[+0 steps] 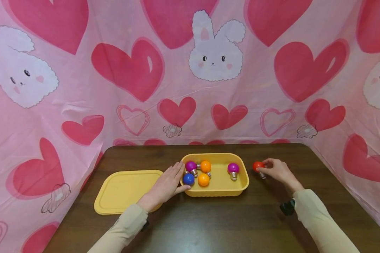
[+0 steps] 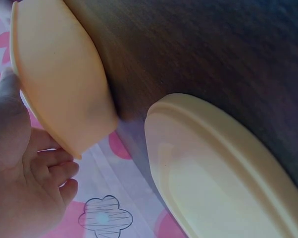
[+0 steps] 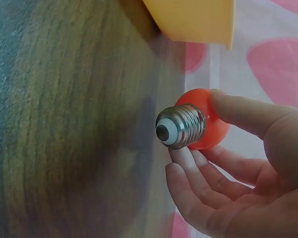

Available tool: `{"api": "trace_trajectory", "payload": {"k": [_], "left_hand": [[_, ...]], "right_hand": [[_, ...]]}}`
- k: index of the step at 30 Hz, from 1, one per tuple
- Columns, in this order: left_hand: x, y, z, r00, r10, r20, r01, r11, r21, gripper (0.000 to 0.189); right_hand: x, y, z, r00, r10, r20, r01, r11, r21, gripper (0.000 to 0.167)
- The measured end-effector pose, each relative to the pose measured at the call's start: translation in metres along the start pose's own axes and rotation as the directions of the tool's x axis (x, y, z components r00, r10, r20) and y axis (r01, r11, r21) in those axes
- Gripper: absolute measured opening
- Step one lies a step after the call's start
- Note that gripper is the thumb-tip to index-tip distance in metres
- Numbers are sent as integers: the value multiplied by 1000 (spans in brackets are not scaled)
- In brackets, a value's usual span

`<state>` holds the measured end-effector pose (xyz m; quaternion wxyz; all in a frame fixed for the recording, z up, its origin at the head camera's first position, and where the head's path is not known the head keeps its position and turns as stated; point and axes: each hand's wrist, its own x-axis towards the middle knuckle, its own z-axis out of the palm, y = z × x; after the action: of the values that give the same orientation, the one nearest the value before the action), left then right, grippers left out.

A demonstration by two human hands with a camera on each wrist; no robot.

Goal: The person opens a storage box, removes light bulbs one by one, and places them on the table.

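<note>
My right hand (image 1: 277,170) pinches a red light bulb (image 3: 211,126) by its round globe, between thumb and fingers, just right of the yellow box (image 1: 221,193). The bulb's silver screw base (image 3: 181,126) points away from the palm in the right wrist view. At the box's left end my left hand (image 1: 166,184) rests against the rim, fingers extended and thumb along the front side. Inside the box lie a blue bulb (image 1: 188,179), two orange bulbs (image 1: 203,180) and a purple bulb (image 1: 190,166) at the left, with another purple bulb (image 1: 233,168) at the right.
A flat yellow lid (image 1: 123,191) lies on the dark wooden table (image 1: 215,221) left of the box, partly behind the left forearm. A pink cloth (image 1: 177,84) with hearts and rabbits hangs around the table's back and sides.
</note>
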<state>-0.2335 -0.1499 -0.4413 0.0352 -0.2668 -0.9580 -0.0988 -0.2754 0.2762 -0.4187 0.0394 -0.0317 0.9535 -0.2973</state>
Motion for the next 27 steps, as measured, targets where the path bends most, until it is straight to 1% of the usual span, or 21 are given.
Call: {"api": "trace_trajectory", "payload": {"k": [7,14,21,27], "left_hand": [[0,0,1,1000,-7,3,7,1000,-14,82],[0,1,1,1000,-14,4,14,1000,-27,82],[1,0,2,1000,-16,5,16,999,-40,81],[0,0,2,1000,-19,11,19,999,-28,82]], "right_hand": [[1,4,3,998,43,40,-43,999,9,55],[3,6,2,998,34,48,-32,999,-28,53],[3,8,2,995,59,78,-57,998,-21,54],[3,8,2,992,69,101,-67,998,-21,54]]}}
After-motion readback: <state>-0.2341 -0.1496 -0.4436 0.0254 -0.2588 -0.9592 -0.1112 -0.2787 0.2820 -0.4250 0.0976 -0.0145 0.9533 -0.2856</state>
